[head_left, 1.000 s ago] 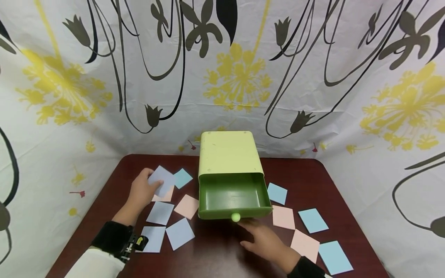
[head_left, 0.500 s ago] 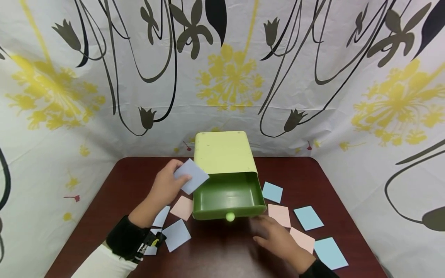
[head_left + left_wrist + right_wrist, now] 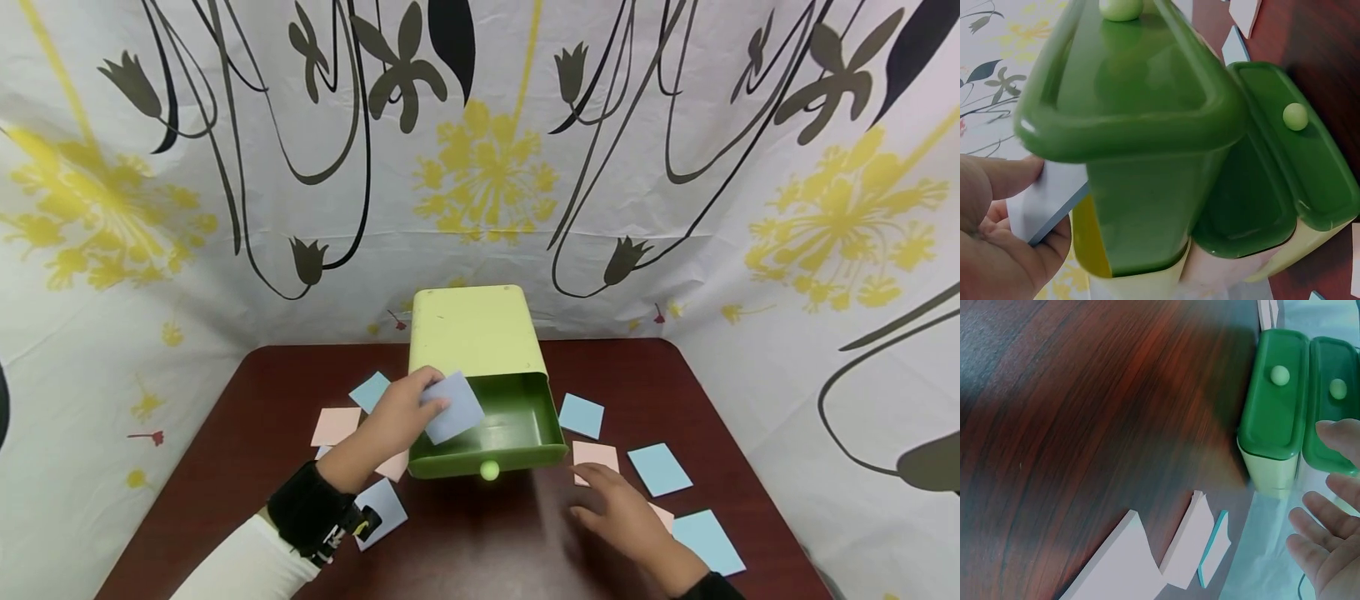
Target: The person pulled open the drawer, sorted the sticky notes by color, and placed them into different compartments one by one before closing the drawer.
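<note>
My left hand (image 3: pixel 401 412) pinches a pale lavender sticky note pad (image 3: pixel 457 408) over the left part of the pulled-out green drawer (image 3: pixel 517 417). The thumb lies on the pad's face, and the left wrist view shows fingers behind its edge (image 3: pixel 1054 194). The drawer belongs to a pale yellow-green cabinet (image 3: pixel 476 329). Inside, the visible part of the drawer shows only its green floor. Right of the drawer, my right hand (image 3: pixel 626 521) hovers with relaxed, slightly bent fingers and holds nothing. In the right wrist view its fingers (image 3: pixel 1310 522) spread beside the cabinet's front.
Below the pulled-out drawer is a second green drawer front (image 3: pixel 1279 375) with a pale knob. Light blue pads (image 3: pixel 660 469) and pink pads (image 3: pixel 596 457) lie right of the cabinet. Left lie a pink pad (image 3: pixel 335 425), a blue pad (image 3: pixel 370 392) and a lavender pad (image 3: pixel 382 510).
My left hand has lifted the lavender pad off the left group and carried it right over the drawer. My right hand has drawn back from beneath the drawer's front toward the right.
</note>
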The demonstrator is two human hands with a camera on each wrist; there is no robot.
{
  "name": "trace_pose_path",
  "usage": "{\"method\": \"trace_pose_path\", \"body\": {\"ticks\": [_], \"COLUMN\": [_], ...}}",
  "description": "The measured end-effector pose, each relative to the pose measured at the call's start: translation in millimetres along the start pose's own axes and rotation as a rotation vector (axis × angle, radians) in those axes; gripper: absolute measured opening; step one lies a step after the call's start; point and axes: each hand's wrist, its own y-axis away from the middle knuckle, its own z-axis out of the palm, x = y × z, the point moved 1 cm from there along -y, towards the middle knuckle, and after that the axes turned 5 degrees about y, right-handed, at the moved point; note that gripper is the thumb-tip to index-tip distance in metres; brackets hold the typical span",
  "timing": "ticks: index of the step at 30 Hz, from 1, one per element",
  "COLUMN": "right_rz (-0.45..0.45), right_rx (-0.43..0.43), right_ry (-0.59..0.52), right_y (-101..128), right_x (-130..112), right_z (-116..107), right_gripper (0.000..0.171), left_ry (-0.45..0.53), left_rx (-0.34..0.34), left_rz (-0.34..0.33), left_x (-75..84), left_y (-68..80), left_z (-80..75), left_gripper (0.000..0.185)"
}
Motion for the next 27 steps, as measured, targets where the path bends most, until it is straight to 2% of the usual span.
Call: {"method": "trace_pose_path", "body": {"ticks": [6, 16, 20, 27], "right_rz": [0.007, 0.034, 0.042, 0.042], "right_rx": [0.01, 0.004, -0.004, 0.002], "right_ry": [-0.006, -0.027, -0.03, -0.021], "right_y": [0, 0, 0, 0], "right_x": [2, 4, 5, 7], "right_z": [-1, 2, 3, 3], "right_gripper": [0.054, 0.053, 0.054, 0.053], "left_ry": [-0.042, -0.093, -0.122, -0.156], "left_rx": [-0.11, -0.262, -0.292, -0.303], "left_rz": [0.035, 0.106, 0.122, 0.158], "left_x": [-1.3, -3.8, -5.2, -6.6], "left_y": [-0.1, -5.3, -8.2, -12.7], "left_z": [9.8, 23.6, 27.6, 31.6], "left_gripper": [0.018, 0.022, 0.025, 0.028]}}
